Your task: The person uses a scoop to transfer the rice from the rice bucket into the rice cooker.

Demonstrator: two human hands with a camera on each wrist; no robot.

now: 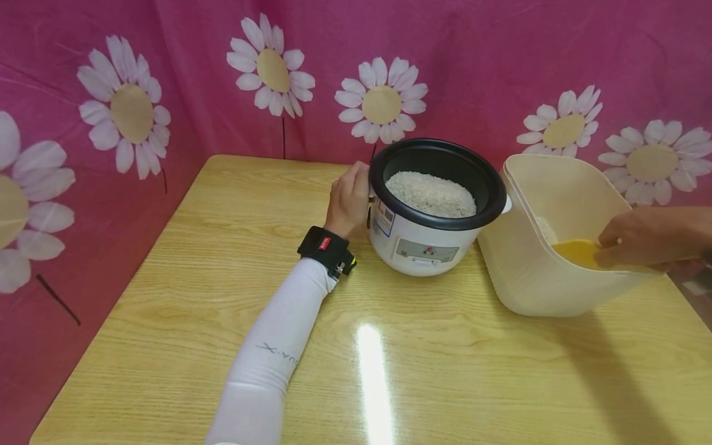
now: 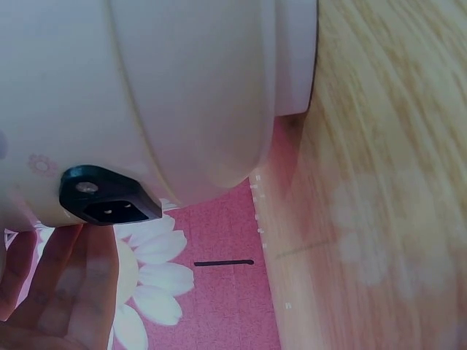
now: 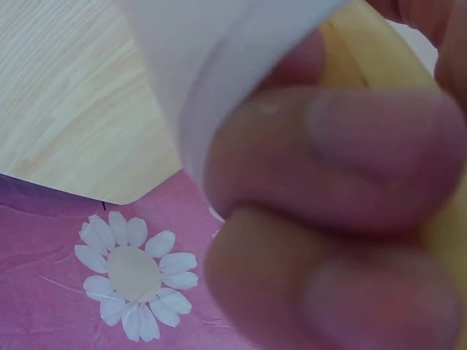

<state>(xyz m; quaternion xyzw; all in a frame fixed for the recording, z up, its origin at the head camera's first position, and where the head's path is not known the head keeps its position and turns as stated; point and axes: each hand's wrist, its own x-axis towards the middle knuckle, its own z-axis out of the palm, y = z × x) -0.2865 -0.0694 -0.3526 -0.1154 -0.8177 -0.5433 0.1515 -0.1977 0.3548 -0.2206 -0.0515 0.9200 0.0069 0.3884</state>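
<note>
A white rice cooker (image 1: 408,247) with a black inner pot (image 1: 436,216) stands towards the back of the table. White rice (image 1: 431,194) lies in the pot. My left hand (image 1: 349,196) grips the cooker's left side; in the left wrist view its fingers (image 2: 91,284) meet the body beside a black power socket (image 2: 109,197). To the right, a cream bin (image 1: 534,284) has some rice (image 1: 546,230) inside. Over the bin's right rim, my right hand (image 1: 648,238) holds a yellow scoop (image 1: 578,252), dipped partly inside. Curled fingers fill the right wrist view; the scoop's front is hidden.
The wooden table (image 1: 222,296) spreads out in front of the cooker and bin, with a bright light reflection on it. A pink curtain (image 1: 328,37) with white flowers hangs behind and at the left. The bin is close beside the cooker.
</note>
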